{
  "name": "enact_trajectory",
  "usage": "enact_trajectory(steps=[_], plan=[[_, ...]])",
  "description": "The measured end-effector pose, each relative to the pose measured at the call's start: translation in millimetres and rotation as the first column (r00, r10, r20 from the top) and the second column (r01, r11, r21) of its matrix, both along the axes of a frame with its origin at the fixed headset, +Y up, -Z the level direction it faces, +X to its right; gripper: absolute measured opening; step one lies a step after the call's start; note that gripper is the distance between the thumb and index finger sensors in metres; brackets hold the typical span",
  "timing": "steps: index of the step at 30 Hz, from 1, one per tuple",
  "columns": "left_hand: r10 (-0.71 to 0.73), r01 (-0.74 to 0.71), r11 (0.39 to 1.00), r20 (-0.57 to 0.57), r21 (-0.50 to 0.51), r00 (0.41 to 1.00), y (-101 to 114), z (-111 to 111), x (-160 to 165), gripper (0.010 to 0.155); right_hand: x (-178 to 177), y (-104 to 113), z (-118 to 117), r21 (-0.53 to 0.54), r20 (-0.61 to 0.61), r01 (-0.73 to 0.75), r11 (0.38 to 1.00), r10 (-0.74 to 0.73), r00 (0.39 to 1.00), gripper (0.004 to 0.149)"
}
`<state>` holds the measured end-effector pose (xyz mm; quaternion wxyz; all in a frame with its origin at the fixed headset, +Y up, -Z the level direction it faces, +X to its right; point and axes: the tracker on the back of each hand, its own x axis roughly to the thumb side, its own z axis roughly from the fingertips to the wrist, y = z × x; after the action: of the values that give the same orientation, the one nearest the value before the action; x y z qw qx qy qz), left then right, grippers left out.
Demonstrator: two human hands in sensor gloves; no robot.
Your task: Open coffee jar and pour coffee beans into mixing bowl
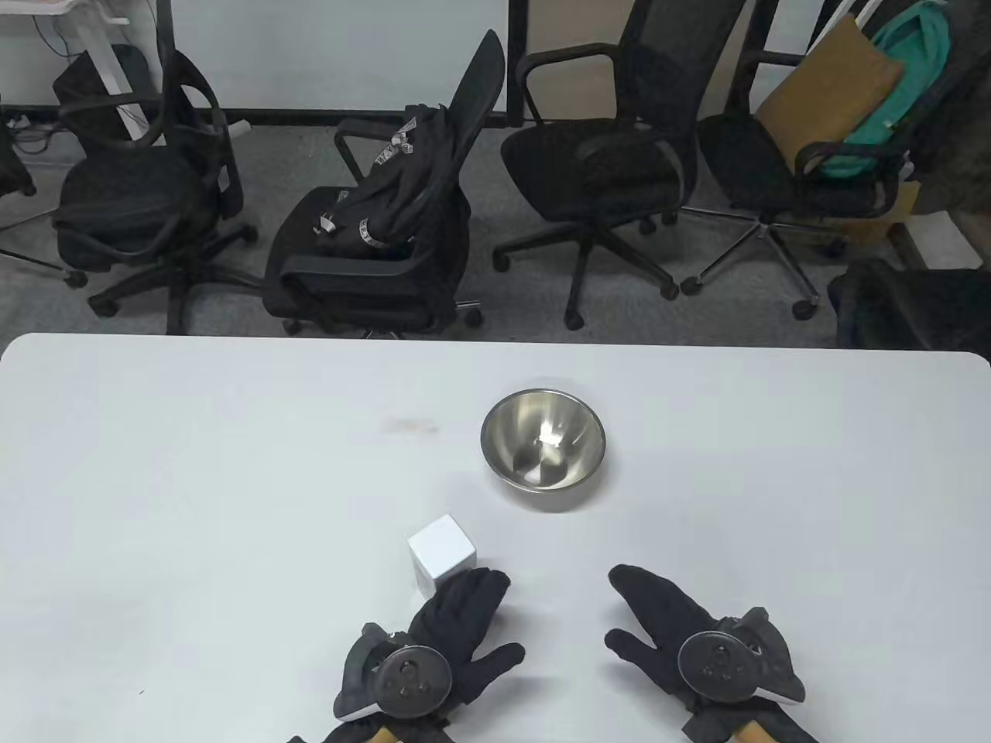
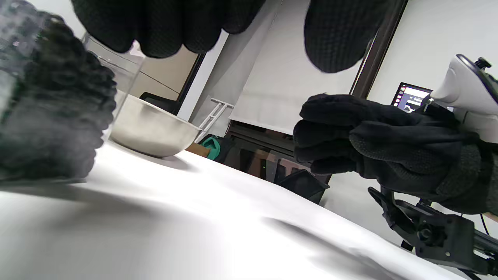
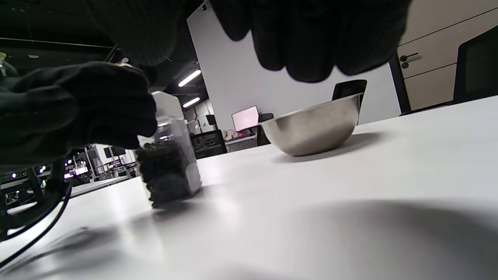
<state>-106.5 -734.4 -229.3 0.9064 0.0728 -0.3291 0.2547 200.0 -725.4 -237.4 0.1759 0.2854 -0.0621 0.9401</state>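
Table view. Jar [image 1: 441, 553] stands upright at about 7 o'clock from the bowl [image 1: 543, 449], near it but apart, white square lid still on. Left hand [image 1: 457, 627] reaches in at the jar's near side, fingertips at or against its lower wall; contact cannot be confirmed from above. Right hand [image 1: 666, 619] lies flat on the table [image 1: 193, 464] at 5 o'clock from the bowl, fingers spread, holding nothing. Judgement: opening step is only starting, nothing poured. Next move calls for the left hand to brace the body while the right comes over to lift or twist the lid.

Left wrist view. Jar [image 2: 50, 116] sits close at 9 o'clock: clear hard wall, dark beans packed in the lower part, empty clear band above. Left fingers [image 2: 163, 27] hang above, spread, not wrapped round it. Bowl [image 2: 151, 130] behind it: brushed steel, rounded, shallow, thin rim. Right hand [image 2: 373, 147] at 3 o'clock, fingers lightly curled, empty.

Right wrist view. Jar [image 3: 169, 163] at 9 o'clock: square-sided, transparent, white cap, beans rough and matte. Left hand [image 3: 78, 105] is level with its upper part, beside or in front; whether it grips cannot be told. Bowl [image 3: 311, 128] at 1 o'clock, smooth, satin, looks empty. Table is glossy white; the jar may slide if twisted unbraced.
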Motion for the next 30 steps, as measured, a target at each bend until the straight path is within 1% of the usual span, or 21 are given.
enact_trajectory(steps=[5, 12, 18, 20, 24, 27, 30], plan=[[-0.012, 0.012, 1.0, 0.01, 0.01, 1.0, 1, 2, 2, 0.081, -1, 0, 0, 0.001, -0.008, 0.003, 1.0, -0.003, 1.0, 0.073], [0.044, -0.045, 0.998, 0.028, 0.037, 0.999, 12, 7, 2, 0.081, 0, -1, 0, 0.002, -0.006, 0.003, 1.0, -0.003, 1.0, 0.073], [0.145, -0.146, 0.987, 0.02, 0.063, 0.989, 26, 9, -6, 0.082, 0, -1, 0, 0.004, -0.001, 0.0, 1.0, 0.0, 1.0, 0.073], [0.203, -0.204, 0.974, 0.018, 0.097, 0.979, 31, 10, -10, 0.081, 1, -1, 0, 0.004, 0.001, 0.0, 1.0, 0.0, 1.0, 0.073], [0.296, -0.295, 0.947, 0.011, 0.128, 0.955, 41, 10, -21, 0.083, 1, -1, -1, 0.001, 0.005, -0.005, 1.0, 0.005, 1.0, 0.073], [0.353, -0.344, 0.928, -0.041, 0.141, 0.935, 46, 8, -31, 0.09, 1, -2, -1, -0.014, 0.011, -0.007, 1.0, 0.007, 1.0, 0.073], [0.352, -0.338, 0.931, -0.094, 0.134, 0.931, 46, 3, -39, 0.108, 2, -2, -2, -0.02, 0.015, -0.009, 1.0, 0.009, 1.0, 0.074]])
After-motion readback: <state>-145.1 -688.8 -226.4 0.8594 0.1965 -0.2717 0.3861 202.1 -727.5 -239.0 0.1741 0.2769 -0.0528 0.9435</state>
